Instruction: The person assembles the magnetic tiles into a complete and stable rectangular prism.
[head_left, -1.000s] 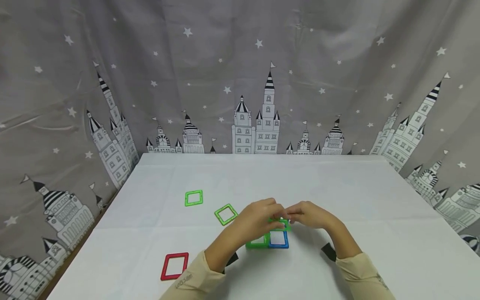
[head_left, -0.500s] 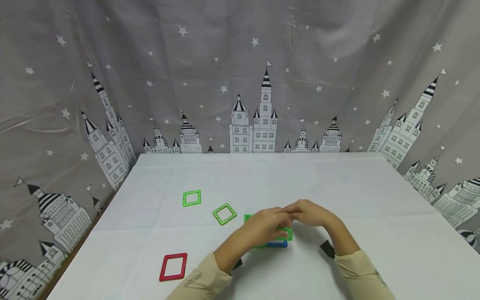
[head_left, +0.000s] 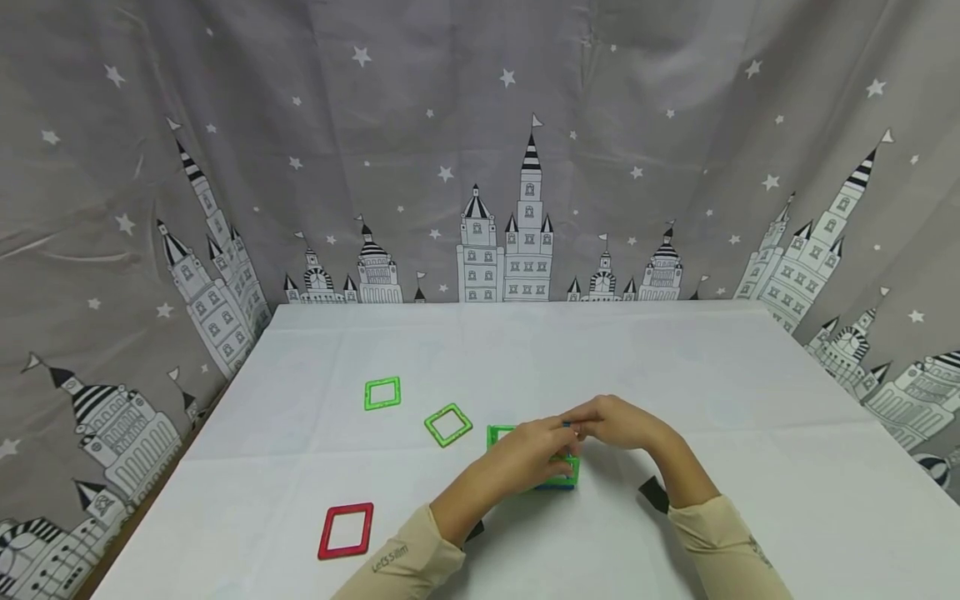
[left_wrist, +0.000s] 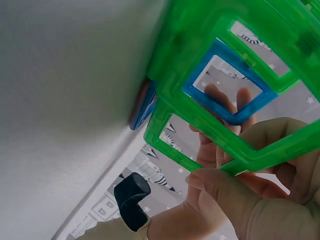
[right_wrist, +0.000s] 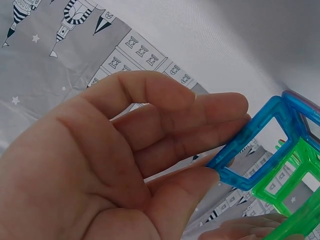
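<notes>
Magnetic building tiles stand together as an open-framed box at the front middle of the table. My left hand (head_left: 528, 457) pinches a green tile (head_left: 576, 472) at the box's front right, over the flat blue tile (right_wrist: 301, 114). In the left wrist view, the thumb (left_wrist: 220, 192) presses that tile's edge, and a larger green tile (left_wrist: 200, 107) rises in the foreground. My right hand (head_left: 617, 425) pinches the edge of an upright blue tile (right_wrist: 267, 142) between thumb and fingertips at the back. The head view shows both hands' fingertips close together, hiding much of the box.
To the left on the white table (head_left: 712, 358) lie two loose green tiles, one (head_left: 382, 393) farther back and another (head_left: 448, 425) nearer the box. A red tile (head_left: 345, 531) lies near the left forearm. A grey castle-print curtain (head_left: 420, 150) hangs behind the table.
My left hand has moved right and slightly nearer, bringing the green tile down to the front edge of the flat blue tile. My right hand stays almost in place.
</notes>
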